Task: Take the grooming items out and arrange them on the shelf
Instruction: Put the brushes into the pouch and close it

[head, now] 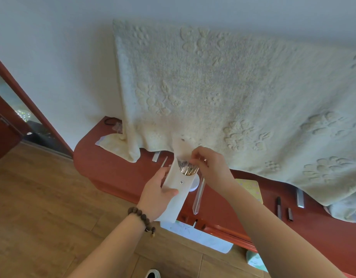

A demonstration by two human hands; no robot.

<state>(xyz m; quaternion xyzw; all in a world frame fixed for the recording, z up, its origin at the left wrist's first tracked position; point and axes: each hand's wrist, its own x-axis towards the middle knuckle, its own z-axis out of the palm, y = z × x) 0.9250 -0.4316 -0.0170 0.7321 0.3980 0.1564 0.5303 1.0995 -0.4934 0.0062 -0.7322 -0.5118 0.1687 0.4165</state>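
Note:
My left hand (156, 194) grips a white pouch (178, 189) with a snap button, held upright over the red shelf (117, 173). The pouch's flap is open and the metal tops of several grooming tools (186, 169) show in its mouth. My right hand (211, 166) pinches at those tool tops with thumb and fingers. Metal items lie on the shelf: two thin ones (160, 159) behind the pouch, a long one (198, 197) to the right of the pouch, and three more (289, 207) further right.
A cream embossed towel (223, 93) hangs from the wall over the back of the shelf. A pale yellow-green pad (251, 189) and a white round object (194, 184) lie on the shelf. Paper (199, 235) hangs off its front edge. Wood floor is at the left.

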